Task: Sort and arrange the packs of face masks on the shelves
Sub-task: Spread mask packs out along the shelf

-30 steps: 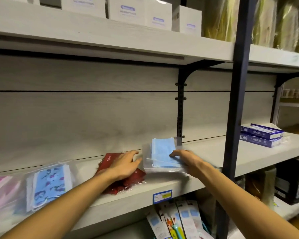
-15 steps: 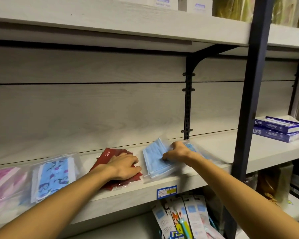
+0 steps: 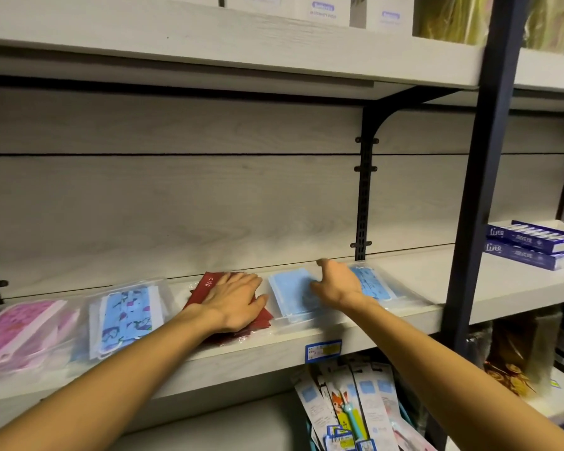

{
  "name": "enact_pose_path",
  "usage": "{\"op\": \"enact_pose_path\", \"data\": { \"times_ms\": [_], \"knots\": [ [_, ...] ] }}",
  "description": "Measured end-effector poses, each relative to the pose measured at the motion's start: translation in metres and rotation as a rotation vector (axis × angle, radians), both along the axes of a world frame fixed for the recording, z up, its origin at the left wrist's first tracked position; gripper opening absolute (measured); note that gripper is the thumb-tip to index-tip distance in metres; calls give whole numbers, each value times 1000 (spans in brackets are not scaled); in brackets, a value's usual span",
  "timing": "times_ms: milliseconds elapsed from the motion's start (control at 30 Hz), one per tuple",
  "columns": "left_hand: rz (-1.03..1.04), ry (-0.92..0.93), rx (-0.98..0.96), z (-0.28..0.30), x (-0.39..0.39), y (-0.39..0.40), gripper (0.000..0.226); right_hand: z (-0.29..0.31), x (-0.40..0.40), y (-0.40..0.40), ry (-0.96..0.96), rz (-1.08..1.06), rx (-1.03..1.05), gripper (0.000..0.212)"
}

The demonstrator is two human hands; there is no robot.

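Bare stretch of pale grey wood-grain shelf (image 3: pixel 414 281) seen right of packs, up to dark blue metal upright (image 3: pixel 479 177). Five packs laid in row near front edge. Dark red flat mask pack (image 3: pixel 205 288) pressed under left hand (image 3: pixel 232 297), fingers flat and straight. Clear plastic pack of plain light-blue masks (image 3: pixel 290 294), long axis running front-to-back, touched by right hand (image 3: pixel 336 284), fingers loosely spread; grip cannot be told.

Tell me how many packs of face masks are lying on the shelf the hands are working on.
5, left to right: pink pack, blue patterned pack, red pack under the left hand, plain blue pack, printed blue pack by the right hand.
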State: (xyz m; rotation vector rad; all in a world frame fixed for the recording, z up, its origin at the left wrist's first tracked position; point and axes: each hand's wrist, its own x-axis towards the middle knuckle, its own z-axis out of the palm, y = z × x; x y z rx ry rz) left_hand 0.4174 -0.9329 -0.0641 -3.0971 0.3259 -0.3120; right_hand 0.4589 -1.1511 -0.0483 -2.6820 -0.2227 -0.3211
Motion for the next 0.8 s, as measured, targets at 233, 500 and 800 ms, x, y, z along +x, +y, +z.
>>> {"op": "enact_pose_path", "data": {
  "times_ms": [233,500,800],
  "knots": [
    [118,60,-5,4,-35,20,62,-6,-26,20,-33,135,-175,60],
    [170,53,19,6,-113,71,66,-17,-85,74,-40,254,-293,70],
    [148,-53,78,-11,-270,169,63,-32,-212,165,-138,347,-231,67]
  ]
}}
